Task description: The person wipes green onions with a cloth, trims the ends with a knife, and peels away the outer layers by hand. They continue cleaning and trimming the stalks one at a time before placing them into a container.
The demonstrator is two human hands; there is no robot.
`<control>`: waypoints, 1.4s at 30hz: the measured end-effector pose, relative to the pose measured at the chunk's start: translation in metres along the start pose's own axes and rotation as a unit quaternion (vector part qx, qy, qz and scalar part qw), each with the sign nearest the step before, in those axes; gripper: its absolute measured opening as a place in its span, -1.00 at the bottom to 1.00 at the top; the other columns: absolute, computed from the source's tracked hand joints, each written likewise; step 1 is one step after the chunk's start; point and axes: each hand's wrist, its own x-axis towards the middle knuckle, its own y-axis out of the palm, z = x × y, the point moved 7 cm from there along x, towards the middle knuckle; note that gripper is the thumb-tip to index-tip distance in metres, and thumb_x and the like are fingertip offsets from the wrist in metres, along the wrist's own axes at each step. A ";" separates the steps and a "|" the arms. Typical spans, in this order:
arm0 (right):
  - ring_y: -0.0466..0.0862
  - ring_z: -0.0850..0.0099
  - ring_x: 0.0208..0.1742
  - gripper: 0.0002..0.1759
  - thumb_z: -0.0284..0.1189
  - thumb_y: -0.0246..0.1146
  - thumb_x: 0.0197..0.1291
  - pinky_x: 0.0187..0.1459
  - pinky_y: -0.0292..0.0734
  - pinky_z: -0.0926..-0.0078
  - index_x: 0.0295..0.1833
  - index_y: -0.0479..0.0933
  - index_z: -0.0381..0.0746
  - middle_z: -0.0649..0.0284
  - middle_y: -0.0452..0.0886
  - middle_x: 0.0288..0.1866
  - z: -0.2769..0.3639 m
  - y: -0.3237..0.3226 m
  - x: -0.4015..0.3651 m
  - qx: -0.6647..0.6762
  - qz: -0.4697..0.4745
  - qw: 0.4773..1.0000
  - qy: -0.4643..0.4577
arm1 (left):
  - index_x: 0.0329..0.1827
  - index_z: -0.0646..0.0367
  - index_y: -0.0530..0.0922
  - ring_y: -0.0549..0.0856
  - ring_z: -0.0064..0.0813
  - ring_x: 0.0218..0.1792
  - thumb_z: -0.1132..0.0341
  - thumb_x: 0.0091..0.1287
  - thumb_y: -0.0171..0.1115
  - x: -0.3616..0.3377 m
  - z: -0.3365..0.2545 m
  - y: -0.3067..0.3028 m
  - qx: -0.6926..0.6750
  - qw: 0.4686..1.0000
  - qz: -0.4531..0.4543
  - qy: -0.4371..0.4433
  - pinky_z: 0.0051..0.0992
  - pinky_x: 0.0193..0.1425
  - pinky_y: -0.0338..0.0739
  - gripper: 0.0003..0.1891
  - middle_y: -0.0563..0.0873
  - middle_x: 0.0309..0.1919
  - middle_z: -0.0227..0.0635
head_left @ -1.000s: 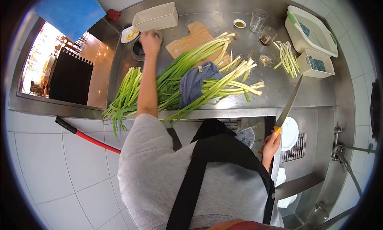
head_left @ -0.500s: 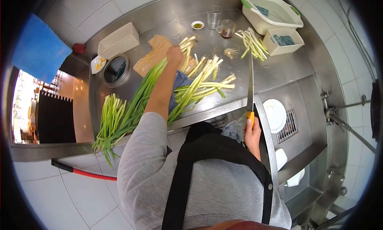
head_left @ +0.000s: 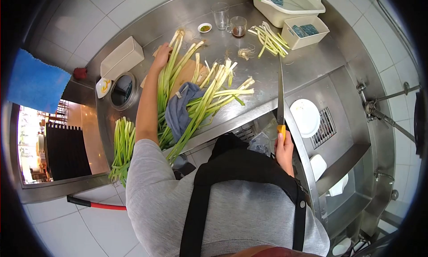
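At the far left of the pile, my left hand (head_left: 163, 55) is closed against a bunch of long spring onions (head_left: 167, 79), its fingers partly hidden. The roots point to the back. Under the bunch lies a brown board or sheet (head_left: 185, 79). My right hand (head_left: 284, 152) grips the yellow handle of a long knife (head_left: 280, 94), its blade pointing up and away over the counter edge. Between my hands more spring onions (head_left: 214, 90) lie loose, with a blue-grey cloth (head_left: 183, 108) among them. Trimmed stalks (head_left: 269, 39) rest beyond the knife tip.
Another green bunch (head_left: 122, 143) overhangs the counter's front left. Along the back are a cream bin (head_left: 122, 59), a round container (head_left: 124, 91), a small dish (head_left: 204, 28), glass mugs (head_left: 238, 26), a white tub (head_left: 290, 10) and a smaller tub (head_left: 307, 32). A plate (head_left: 305, 118) is in the right sink.
My left hand has moved left, and the long bunch now lies to the right of my left forearm. More of the cloth shows. The knife stays in my right hand; the view has shifted slightly.
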 end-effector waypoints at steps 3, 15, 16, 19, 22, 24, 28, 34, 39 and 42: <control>0.47 0.50 -0.61 -0.73 -0.26 0.01 0.40 -0.52 0.35 0.48 -0.10 0.41 -0.27 0.28 0.44 -0.64 0.007 0.008 0.006 -0.024 0.026 0.999 -0.011 | 0.01 0.18 0.39 0.61 -0.38 -0.19 0.07 0.28 0.12 -0.025 -0.043 0.021 0.109 0.987 -0.032 0.110 -0.41 -0.11 0.46 -0.60 0.61 -0.24 -0.19; 0.57 0.07 -0.55 -0.66 -0.18 0.03 0.38 -0.46 0.40 0.23 -0.02 0.40 -0.25 0.00 0.50 -0.60 0.011 0.022 0.005 -0.075 0.057 0.995 -0.012 | -0.07 0.11 0.48 0.69 -0.11 -0.36 0.08 0.23 0.20 -0.171 -0.096 0.302 0.433 0.819 0.271 0.260 -0.15 -0.30 0.53 -0.66 0.68 -0.37 -0.10; 0.58 -0.01 -0.52 -0.65 -0.16 0.02 0.38 -0.44 0.40 0.19 -0.01 0.40 -0.25 -0.05 0.51 -0.59 0.012 0.022 0.005 -0.087 0.053 0.995 -0.012 | -0.07 0.11 0.48 0.69 -0.11 -0.36 0.08 0.23 0.20 -0.170 -0.090 0.308 0.431 0.818 0.274 0.263 -0.15 -0.30 0.53 -0.66 0.68 -0.37 -0.10; 0.61 -0.06 -0.44 -0.64 -0.16 0.02 0.37 -0.40 0.43 0.13 -0.01 0.40 -0.26 -0.10 0.54 -0.55 0.003 0.022 0.006 -0.094 0.048 0.994 0.025 | -0.13 0.17 0.46 0.69 -0.09 -0.36 0.09 0.23 0.20 -0.176 -0.110 0.307 0.361 0.831 0.177 0.384 -0.16 -0.30 0.54 -0.67 0.68 -0.36 -0.12; 0.61 -0.12 -0.39 -0.64 -0.16 0.02 0.37 -0.37 0.43 0.08 -0.01 0.39 -0.26 -0.15 0.56 -0.50 0.004 0.021 0.006 -0.106 0.040 0.993 0.038 | -0.19 0.19 0.45 0.69 -0.08 -0.36 0.08 0.22 0.21 -0.182 -0.126 0.307 0.344 0.817 0.157 0.435 -0.19 -0.30 0.56 -0.66 0.67 -0.36 -0.12; 0.61 -0.15 -0.36 -0.64 -0.17 0.02 0.37 -0.35 0.44 0.06 -0.01 0.39 -0.27 -0.18 0.56 -0.48 0.005 0.020 0.006 -0.117 0.036 0.992 0.037 | -0.22 0.19 0.43 0.70 -0.12 -0.36 0.07 0.23 0.20 -0.176 -0.109 0.319 0.408 0.814 0.232 0.342 -0.24 -0.33 0.57 -0.66 0.66 -0.38 -0.12; 0.59 -0.04 -0.43 -0.65 -0.18 0.01 0.38 -0.39 0.41 0.13 -0.07 0.37 -0.30 -0.09 0.54 -0.52 0.004 0.022 0.008 -0.126 0.028 0.991 0.027 | -0.23 0.18 0.43 0.70 -0.15 -0.38 0.07 0.25 0.19 -0.168 -0.105 0.329 0.416 0.830 0.177 0.325 -0.28 -0.38 0.58 -0.67 0.66 -0.39 -0.13; 0.58 -0.13 -0.37 -0.64 -0.19 0.01 0.38 -0.35 0.41 0.07 -0.07 0.37 -0.32 -0.16 0.54 -0.48 0.020 0.016 0.006 -0.152 0.009 0.988 0.038 | -0.22 0.14 0.44 0.70 -0.19 -0.46 0.17 0.24 0.18 -0.173 -0.106 0.331 0.430 0.829 0.146 0.326 -0.30 -0.46 0.57 -0.76 0.64 -0.44 -0.16; 0.57 -0.24 -0.27 -0.62 -0.17 0.01 0.38 -0.27 0.42 -0.05 -0.05 0.36 -0.32 -0.26 0.56 -0.40 0.021 0.012 0.004 -0.154 0.023 0.986 0.063 | -0.21 0.10 0.45 0.70 -0.18 -0.48 0.22 0.21 0.21 -0.174 -0.108 0.331 0.431 0.830 0.145 0.322 -0.29 -0.48 0.57 -0.80 0.63 -0.45 -0.17; 0.57 -0.24 -0.26 -0.61 -0.16 0.00 0.38 -0.26 0.43 -0.05 -0.03 0.36 -0.33 -0.27 0.56 -0.40 0.017 0.013 0.004 -0.167 0.029 0.983 0.069 | -0.21 0.13 0.45 0.70 -0.18 -0.46 0.20 0.23 0.19 -0.173 -0.108 0.331 0.426 0.835 0.155 0.313 -0.30 -0.47 0.57 -0.78 0.64 -0.44 -0.15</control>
